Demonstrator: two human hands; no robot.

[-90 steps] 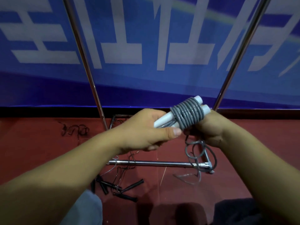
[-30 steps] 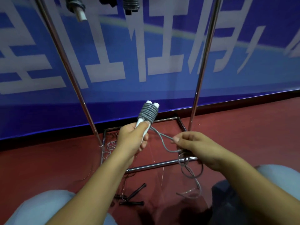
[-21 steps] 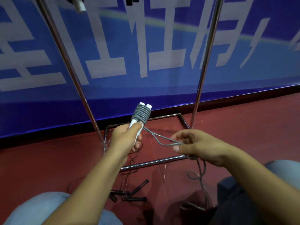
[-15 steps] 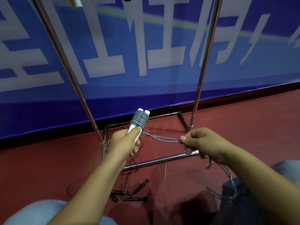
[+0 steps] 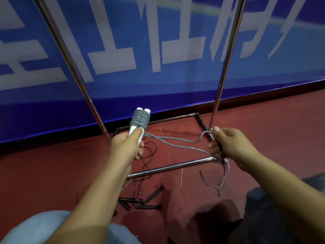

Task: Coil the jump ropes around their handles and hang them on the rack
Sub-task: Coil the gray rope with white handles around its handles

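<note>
The rack's uprights [image 5: 226, 55] run off the top edge at 12 o'clock — its hanging bar is out of view. The left hand [image 5: 127, 146] hides the white handles' [image 5: 136, 128] lower ends. At 4 o'clock the grey rope's [image 5: 175, 144] loose tail blurs — its end cannot be traced.

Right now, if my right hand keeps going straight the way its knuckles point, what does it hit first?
Probably the rack's right upright pole. The right hand, gripping the gray rope, sits just beside the pole's foot, thumb nearly against it; depth is unclear from this single view.
</note>
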